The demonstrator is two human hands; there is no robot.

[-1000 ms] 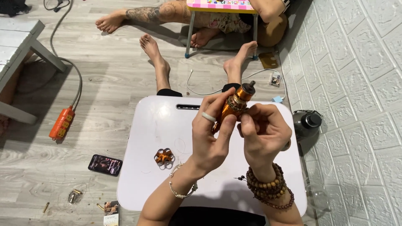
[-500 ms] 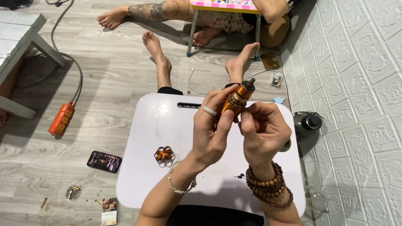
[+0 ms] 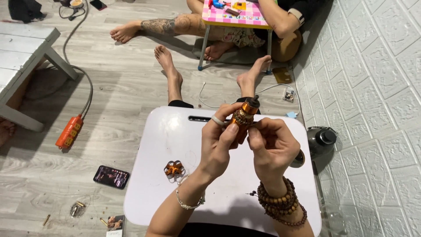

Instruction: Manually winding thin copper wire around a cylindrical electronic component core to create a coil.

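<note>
Above a small white lap table point(image 3: 166, 136) I hold up an orange cylindrical lighter-like object point(image 3: 245, 113) wrapped with a band of brown beads. My left hand point(image 3: 219, 142), ring on one finger and a thin bracelet at the wrist, grips its lower part from the left. My right hand point(image 3: 272, 147), with brown bead bracelets at the wrist, pinches it from the right. On the table to the left of my hands lies a small orange and silver flower-shaped piece point(image 3: 174, 169).
My bare legs stretch out beyond the table. Another person sits at a pink table point(image 3: 232, 15) at the top. An orange power strip point(image 3: 69, 131), a phone point(image 3: 111, 176) and small bits lie on the wooden floor at left. A dark kettle point(image 3: 321, 139) stands by the white brick wall.
My hands and the orange object have stayed almost still; my fingers shifted slightly on it. The view has tilted a little.
</note>
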